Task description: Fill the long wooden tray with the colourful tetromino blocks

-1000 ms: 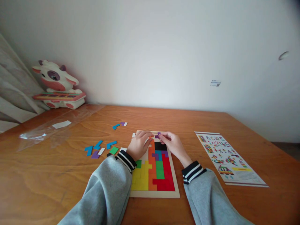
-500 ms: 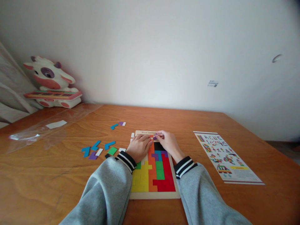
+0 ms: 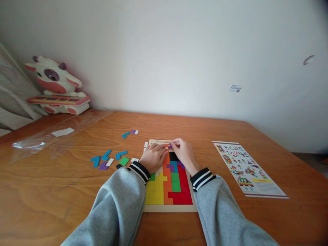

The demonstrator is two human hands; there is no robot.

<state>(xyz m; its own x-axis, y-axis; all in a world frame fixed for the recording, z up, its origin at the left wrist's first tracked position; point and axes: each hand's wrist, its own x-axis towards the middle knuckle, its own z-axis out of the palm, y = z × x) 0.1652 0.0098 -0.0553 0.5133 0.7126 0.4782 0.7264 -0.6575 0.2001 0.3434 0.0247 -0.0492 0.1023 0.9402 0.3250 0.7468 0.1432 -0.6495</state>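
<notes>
This seems a home: a toy (cow with keyboard) sits on the table, a curtain left of the toy.

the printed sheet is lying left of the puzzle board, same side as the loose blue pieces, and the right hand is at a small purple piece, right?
Wrong side for the sheet: the head view shows the printed sheet lying right of the puzzle board. The loose blue pieces do lie left, and the right hand is at a small purple piece.
</notes>
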